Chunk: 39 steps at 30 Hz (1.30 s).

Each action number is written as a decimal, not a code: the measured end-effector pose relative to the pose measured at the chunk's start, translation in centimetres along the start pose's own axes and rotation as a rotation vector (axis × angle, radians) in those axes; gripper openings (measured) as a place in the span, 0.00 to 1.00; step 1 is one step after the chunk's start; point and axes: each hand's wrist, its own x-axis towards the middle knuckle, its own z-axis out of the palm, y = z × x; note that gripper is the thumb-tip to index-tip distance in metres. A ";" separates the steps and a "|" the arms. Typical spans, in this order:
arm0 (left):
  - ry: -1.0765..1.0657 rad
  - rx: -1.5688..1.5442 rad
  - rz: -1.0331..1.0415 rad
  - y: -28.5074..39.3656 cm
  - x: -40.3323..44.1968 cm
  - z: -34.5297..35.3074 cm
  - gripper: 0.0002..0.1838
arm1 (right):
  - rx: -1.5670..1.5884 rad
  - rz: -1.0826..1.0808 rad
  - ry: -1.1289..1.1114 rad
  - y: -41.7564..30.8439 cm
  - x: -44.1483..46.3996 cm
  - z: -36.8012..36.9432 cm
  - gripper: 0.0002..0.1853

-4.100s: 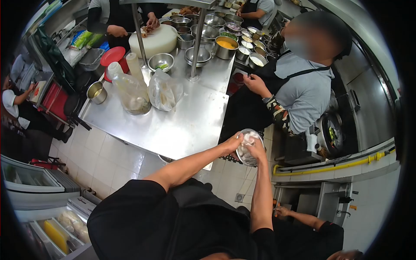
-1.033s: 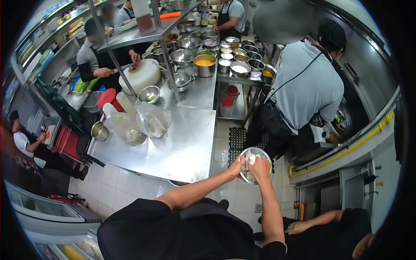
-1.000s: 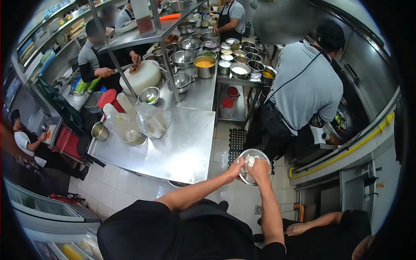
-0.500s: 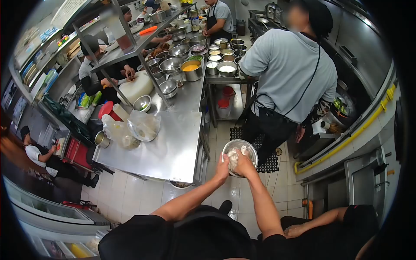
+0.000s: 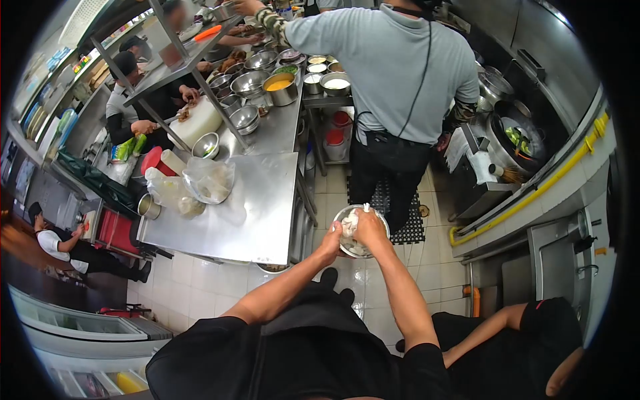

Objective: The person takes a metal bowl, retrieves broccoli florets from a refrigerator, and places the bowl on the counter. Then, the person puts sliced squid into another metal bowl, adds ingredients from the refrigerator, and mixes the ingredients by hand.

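A round metal bowl (image 5: 361, 252) is held out in front of my body, above the tiled floor. Pale, whitish pieces (image 5: 349, 223) lie inside it. My left hand (image 5: 331, 241) grips the bowl's left rim. My right hand (image 5: 370, 230) is inside the bowl, its fingers closed around some of the pale pieces. The bowl is beside the right front corner of the steel table (image 5: 260, 220), not touching it.
Plastic bags (image 5: 209, 180) and a small metal pot (image 5: 149, 206) stand on the table. A co-worker in a grey shirt (image 5: 407, 73) stands ahead, near a wok (image 5: 517, 137). Another person (image 5: 513, 347) is at my lower right. A black mat (image 5: 408, 230) lies on the floor.
The bowl and both my hands have shifted left in view. The co-worker in grey has turned away and now reaches an arm toward the upper shelf. My right hand keeps working in the bowl.
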 end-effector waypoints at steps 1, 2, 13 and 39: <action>-0.039 -0.023 -0.009 0.0 0.8 -0.3 0.29 | -0.006 0.004 -0.003 -0.8 0.2 -1.1 0.17; -0.076 -0.050 -0.022 -0.1 1.3 -0.5 0.29 | 0.014 -0.027 -0.032 -2.3 0.2 -3.1 0.17; -0.178 -0.335 0.039 6.1 7.4 -1.8 0.33 | -0.176 -0.226 -0.118 -5.5 7.8 -8.7 0.21; 0.342 -0.472 0.326 12.1 19.6 -20.0 0.27 | 2.308 0.164 0.304 10.0 10.4 -12.0 0.07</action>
